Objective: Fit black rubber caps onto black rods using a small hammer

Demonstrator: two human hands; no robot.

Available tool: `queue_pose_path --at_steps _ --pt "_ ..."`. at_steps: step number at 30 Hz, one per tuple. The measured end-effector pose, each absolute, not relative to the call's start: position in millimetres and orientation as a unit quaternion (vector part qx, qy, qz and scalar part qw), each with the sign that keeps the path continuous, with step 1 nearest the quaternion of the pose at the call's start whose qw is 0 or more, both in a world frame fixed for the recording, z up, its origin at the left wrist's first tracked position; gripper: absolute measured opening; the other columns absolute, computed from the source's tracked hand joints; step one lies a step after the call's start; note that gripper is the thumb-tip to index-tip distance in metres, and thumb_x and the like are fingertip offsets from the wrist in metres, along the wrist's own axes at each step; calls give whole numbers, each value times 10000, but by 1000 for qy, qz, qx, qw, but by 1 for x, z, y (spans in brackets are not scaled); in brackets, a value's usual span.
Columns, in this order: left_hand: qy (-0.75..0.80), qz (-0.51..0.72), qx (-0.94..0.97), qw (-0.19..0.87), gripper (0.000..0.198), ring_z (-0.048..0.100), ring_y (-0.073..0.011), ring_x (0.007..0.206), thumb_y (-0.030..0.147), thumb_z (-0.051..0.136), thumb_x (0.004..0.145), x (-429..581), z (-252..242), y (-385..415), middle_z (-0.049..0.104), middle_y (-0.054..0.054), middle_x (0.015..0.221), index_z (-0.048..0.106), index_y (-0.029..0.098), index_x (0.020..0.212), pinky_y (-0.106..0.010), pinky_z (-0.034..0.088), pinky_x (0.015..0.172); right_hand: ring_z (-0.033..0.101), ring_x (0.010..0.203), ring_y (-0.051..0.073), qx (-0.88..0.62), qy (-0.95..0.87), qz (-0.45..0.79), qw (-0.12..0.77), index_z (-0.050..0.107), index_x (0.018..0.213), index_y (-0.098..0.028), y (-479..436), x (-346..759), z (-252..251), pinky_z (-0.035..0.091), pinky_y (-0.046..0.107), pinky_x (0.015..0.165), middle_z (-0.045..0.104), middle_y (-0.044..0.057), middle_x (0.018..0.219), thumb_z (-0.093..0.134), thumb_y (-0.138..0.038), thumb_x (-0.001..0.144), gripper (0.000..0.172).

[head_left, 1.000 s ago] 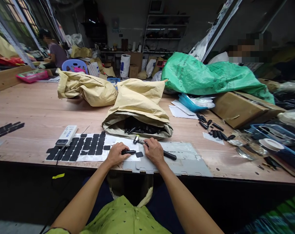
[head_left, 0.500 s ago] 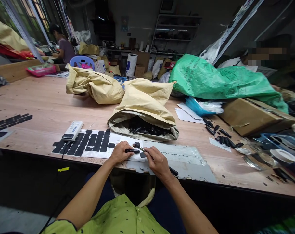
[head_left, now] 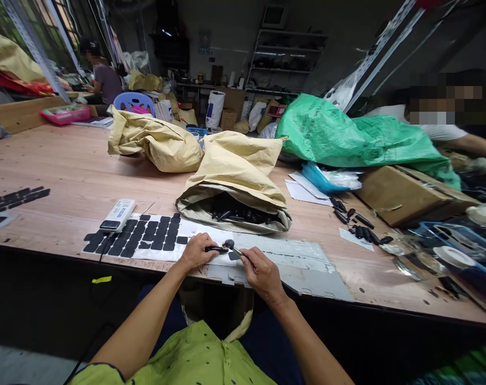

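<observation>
one black piece (head_left: 214, 248) was pinched by the left hand (head_left: 198, 251), long axis near 9-to-3 o'clock, at the right hand's (head_left: 262, 271) 10 o'clock. hammer (head_left: 231, 246) was gripped right-handed, head by the piece's 3 o'clock end; contact couldn't be told.

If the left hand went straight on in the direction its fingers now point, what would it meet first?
Probably the hammer head, which appears just at the tip of the black piece in the left hand; whether they touch is unclear from this view.
</observation>
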State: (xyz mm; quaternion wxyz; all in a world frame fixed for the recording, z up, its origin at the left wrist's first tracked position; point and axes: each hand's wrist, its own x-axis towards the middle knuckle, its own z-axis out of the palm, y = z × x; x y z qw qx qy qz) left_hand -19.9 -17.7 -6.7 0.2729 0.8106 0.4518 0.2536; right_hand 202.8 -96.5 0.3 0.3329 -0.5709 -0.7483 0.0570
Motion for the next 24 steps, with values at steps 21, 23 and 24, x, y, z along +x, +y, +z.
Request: queue_pose_path --at_steps 21,23,24 --pt "460 234 821 245 146 547 -188 841 306 725 785 -20 -10 -19 611 -15 838 732 233 911 -305 402 746 508 851 186 -600 -751 -57 271 644 973 -203 -36 220 -27 393 299 785 606 44 896 503 -223 921 152" --pt "459 230 820 253 146 550 -193 854 312 698 809 -21 -9 -18 616 -19 849 726 225 923 -311 404 752 504 862 187 -608 -745 -52 268 638 977 -201 -37 219 -26 385 299 790 601 43 902 516 -218 912 139" --pt "457 229 820 256 149 551 -196 859 317 683 823 -21 -8 -18 618 -22 853 722 220 928 -315 406 755 502 867 188 -613 -742 -49 267 635 976 -200 -37 218 -26 382 299 793 599 43 905 523 -216 907 133"
